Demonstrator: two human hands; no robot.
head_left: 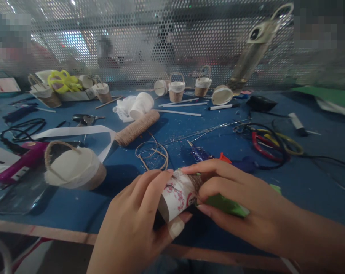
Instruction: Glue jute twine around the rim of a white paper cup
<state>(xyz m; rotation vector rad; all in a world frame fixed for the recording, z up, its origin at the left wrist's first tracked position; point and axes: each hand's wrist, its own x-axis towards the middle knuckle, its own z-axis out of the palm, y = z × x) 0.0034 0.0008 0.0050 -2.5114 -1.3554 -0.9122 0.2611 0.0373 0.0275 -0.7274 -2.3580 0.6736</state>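
Observation:
A white paper cup [176,194] with pink blossom print lies tilted on its side between my hands, its open rim toward the left. My left hand [141,209] is closed around the rim end, a pale bandage on its thumb. My right hand [235,198] grips the other end, where brown twine [197,180] is wrapped round the cup. Under the right fingers a green piece [228,205] sticks out; what it belongs to is partly hidden. Loose twine [152,154] loops on the table just beyond, beside a twine roll [138,127].
A finished-looking twine basket [75,167] stands left, near a magenta glue gun [18,163]. Small baskets [176,91] line the back by a perforated metal screen [132,45]. A blue glue gun [201,152], pliers [266,142] and a water bottle [249,57] are to the right.

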